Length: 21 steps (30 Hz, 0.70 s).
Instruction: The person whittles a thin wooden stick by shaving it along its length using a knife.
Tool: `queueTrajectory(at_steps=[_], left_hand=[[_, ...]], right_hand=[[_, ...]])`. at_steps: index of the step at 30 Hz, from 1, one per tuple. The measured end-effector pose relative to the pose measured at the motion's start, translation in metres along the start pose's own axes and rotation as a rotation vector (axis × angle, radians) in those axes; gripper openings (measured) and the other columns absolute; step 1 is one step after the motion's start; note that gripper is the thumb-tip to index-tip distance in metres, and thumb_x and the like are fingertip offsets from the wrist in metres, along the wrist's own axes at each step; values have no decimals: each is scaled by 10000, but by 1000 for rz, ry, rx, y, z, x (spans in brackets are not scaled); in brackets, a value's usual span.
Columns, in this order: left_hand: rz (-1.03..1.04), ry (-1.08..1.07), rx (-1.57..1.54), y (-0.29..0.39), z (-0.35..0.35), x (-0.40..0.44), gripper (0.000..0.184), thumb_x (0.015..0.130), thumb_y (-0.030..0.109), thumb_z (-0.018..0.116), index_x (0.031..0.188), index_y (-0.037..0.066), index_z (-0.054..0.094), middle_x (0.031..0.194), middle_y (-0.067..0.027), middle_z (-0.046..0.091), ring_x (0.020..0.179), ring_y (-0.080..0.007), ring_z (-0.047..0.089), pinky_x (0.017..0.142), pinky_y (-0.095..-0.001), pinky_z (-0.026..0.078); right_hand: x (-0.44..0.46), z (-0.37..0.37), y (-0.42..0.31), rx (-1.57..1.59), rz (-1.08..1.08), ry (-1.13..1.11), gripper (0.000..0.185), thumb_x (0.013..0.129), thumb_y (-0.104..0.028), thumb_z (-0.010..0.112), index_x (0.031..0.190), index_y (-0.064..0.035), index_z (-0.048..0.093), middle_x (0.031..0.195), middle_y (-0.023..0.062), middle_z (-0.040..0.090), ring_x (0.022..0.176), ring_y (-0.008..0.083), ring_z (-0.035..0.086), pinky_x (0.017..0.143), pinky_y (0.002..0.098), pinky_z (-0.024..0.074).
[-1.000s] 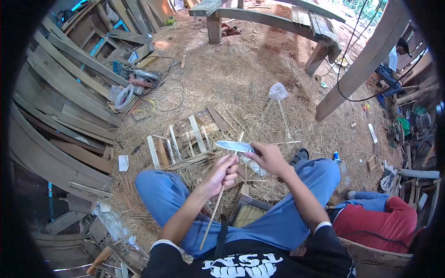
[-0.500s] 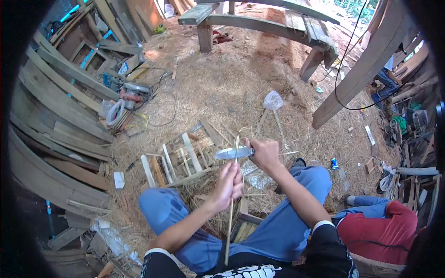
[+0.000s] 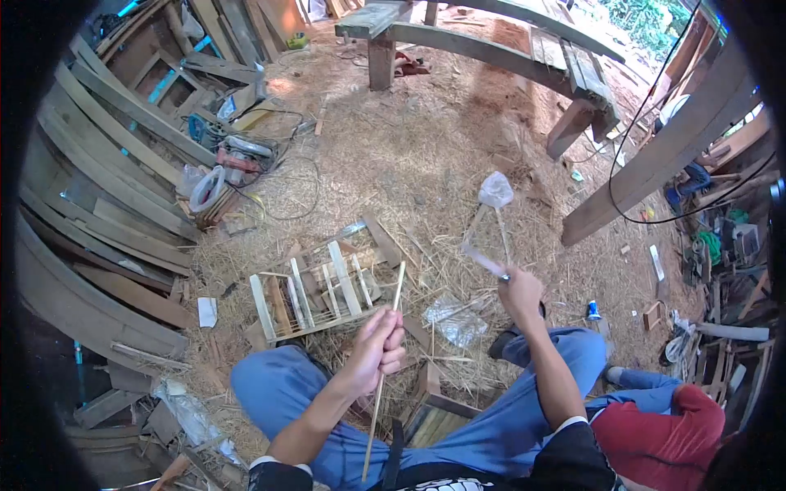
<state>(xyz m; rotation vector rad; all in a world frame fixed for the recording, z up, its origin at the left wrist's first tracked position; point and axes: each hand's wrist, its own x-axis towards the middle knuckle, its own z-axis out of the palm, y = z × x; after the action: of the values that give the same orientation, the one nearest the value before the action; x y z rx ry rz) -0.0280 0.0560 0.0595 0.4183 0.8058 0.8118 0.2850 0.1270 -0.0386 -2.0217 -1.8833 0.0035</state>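
Wooden stick [image 3: 399, 286]: slanting up from above the lap [image 3: 491, 427].
Left hand [image 3: 377, 350]: grip closed around the stick.
Right hand [image 3: 522, 295]: grip around the knife [image 3: 486, 262], apart from the stick.
Slatted frame [image 3: 342, 277]: on the floor [image 3: 393, 176] beyond the left hand.

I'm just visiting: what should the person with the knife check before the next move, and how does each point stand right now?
1. Thin stick gripped in the left hand: ok.
2. Knife gripped in the right hand: ok.
3. Knife apart from the stick and left hand: ok.
4. Person in the red shirt away from the knife: ok.
5. Area in front free of clutter: not ok; crumpled clear plastic and shavings lie there.
6. Knife edge sharp: cannot tell; it is blurred.
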Motion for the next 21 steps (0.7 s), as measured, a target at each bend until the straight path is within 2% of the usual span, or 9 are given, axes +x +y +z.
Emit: queueTrajectory(at_steps=[3,7,10,11,14,15,18,19,21], left_hand=[[-30,39,7,-6,10,7,204,1062,306,402,1015,122,477,642,76,243,474,-23,205,402,-195,158],[27,-51,-27,-24,11,33,233,1056,284,369,1113,104,505,648,68,246,488,-38,218,422,-213,170],[85,-14,-59,-35,16,46,223,1048,259,372,1107,87,502,647,59,253,497,-44,220,439,-219,185],[103,-52,-79,-38,14,49,194,1045,249,393,1097,91,493,662,57,273,504,-48,221,448,-222,188],[89,-7,-87,-53,9,57,146,1040,228,420,1082,103,481,683,62,294,512,-49,229,448,-223,191],[92,-95,-29,-48,17,51,115,1038,228,453,1062,117,471,697,68,302,521,-44,231,451,-218,187],[-10,-76,-21,-51,30,40,136,1040,247,466,1078,117,477,694,70,298,517,-34,234,443,-198,187],[-9,-54,51,-54,29,38,177,1043,291,465,1101,125,484,696,73,294,512,-23,243,427,-179,189],[-23,-63,72,-60,32,30,189,1043,302,462,1119,131,488,697,74,296,509,-18,250,417,-171,195]], right_hand=[[-5,-21,-48,68,-109,-68,224,918,-299,599,855,-141,745,608,188,625,570,357,647,542,463,495],[-10,-33,-62,149,-155,-25,193,895,-298,630,834,-139,720,557,156,602,534,336,636,516,458,486],[-13,-34,-67,191,-236,-75,136,860,-270,656,839,-147,708,562,149,605,525,325,633,512,454,488],[-15,-32,-69,210,-251,-97,105,803,-234,681,865,-150,699,589,138,625,532,304,641,514,441,494],[-21,-36,-76,259,-369,-118,126,758,-202,685,869,-143,679,603,129,637,538,290,649,505,426,492],[-23,-34,-76,214,-389,-122,140,750,-203,686,872,-140,659,594,115,637,534,285,650,491,414,484],[-23,-24,-72,187,-414,-118,128,754,-196,680,867,-144,651,577,99,629,529,284,648,491,408,482],[-20,-24,-71,174,-422,-66,95,793,-220,684,817,-143,634,551,87,614,495,271,630,477,399,461],[-11,-30,-70,170,-413,-3,167,864,-251,653,756,-127,625,524,94,588,469,286,599,495,404,448]])
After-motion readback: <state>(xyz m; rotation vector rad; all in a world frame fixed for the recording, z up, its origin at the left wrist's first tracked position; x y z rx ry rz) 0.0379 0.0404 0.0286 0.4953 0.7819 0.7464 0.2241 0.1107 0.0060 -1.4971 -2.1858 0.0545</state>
